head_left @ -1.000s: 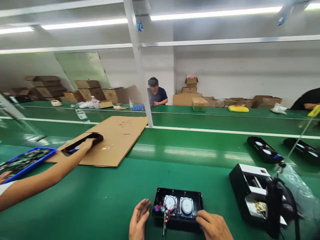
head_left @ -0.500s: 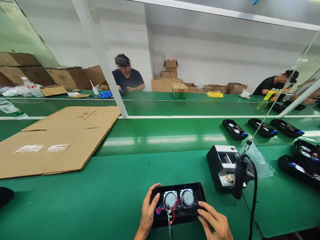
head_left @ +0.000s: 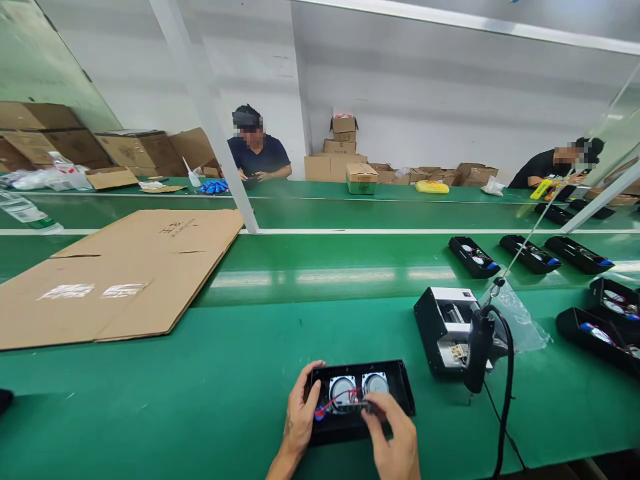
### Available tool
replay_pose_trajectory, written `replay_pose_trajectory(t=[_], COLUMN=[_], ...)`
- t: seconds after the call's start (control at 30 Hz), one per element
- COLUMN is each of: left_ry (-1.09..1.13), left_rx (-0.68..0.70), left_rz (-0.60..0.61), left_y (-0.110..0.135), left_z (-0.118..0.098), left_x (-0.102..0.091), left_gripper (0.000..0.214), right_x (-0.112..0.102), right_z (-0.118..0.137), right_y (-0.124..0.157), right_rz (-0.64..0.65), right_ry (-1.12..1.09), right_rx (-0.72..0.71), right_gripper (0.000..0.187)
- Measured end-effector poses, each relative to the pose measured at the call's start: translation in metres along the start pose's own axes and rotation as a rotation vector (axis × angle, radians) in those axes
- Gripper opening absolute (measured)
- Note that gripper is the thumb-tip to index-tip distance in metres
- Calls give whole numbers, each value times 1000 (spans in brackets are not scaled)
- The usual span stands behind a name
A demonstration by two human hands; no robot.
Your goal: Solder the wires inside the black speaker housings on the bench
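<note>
A black speaker housing (head_left: 345, 437) lies open side up in front of me on the green bench. Two round silver speaker drivers (head_left: 343, 388) sit inside it, with red wires (head_left: 334, 400) and a blue part (head_left: 319, 415) at the left. My left hand (head_left: 299, 413) grips the housing's left end, thumb over the rim. Over the housing, my right hand (head_left: 393, 427) pinches the right end of a narrow dark circuit board (head_left: 350, 407). The right fingers partly cover the board and the right driver.
An electric screwdriver (head_left: 479, 350) hangs from a cord beside a black-and-white machine (head_left: 440, 333). Similar housings (head_left: 474, 257) stand at the right and on the conveyor. Flat cardboard (head_left: 135, 280) covers the left. Two people (head_left: 261, 157) work across the bench.
My right hand has moved left from the housing's right edge and taken hold of the circuit board. The board, which hung over the front edge, now lies across the inside.
</note>
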State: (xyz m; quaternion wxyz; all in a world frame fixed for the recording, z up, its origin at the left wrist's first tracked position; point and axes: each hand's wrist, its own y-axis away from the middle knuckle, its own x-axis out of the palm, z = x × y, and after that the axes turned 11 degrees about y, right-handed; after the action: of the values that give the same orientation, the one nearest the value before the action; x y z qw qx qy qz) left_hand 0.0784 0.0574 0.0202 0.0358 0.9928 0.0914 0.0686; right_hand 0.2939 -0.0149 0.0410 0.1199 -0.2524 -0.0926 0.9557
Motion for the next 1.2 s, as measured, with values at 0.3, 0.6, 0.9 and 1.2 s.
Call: replay_pose_trajectory(t=[0.3, 0.6, 0.9, 1.2], left_ry=[-51, -232, -863, -945], left_rx=[31, 256, 665, 776], left_rz=[-3, 204, 596, 671], left_y=[3, 25, 29, 14], left_z=[4, -32, -39, -13], left_x=[0, -23, -19, -16], left_gripper=[69, 48, 48, 48], right_x=[-2, -23, -38, -25], right_z=[17, 35, 39, 46], right_y=[-37, -51, -62, -57], right_rz=[85, 321, 496, 653], right_ry=[-377, -283, 532, 608], right_rx=[343, 72, -656, -525], right_gripper=[59, 20, 24, 23])
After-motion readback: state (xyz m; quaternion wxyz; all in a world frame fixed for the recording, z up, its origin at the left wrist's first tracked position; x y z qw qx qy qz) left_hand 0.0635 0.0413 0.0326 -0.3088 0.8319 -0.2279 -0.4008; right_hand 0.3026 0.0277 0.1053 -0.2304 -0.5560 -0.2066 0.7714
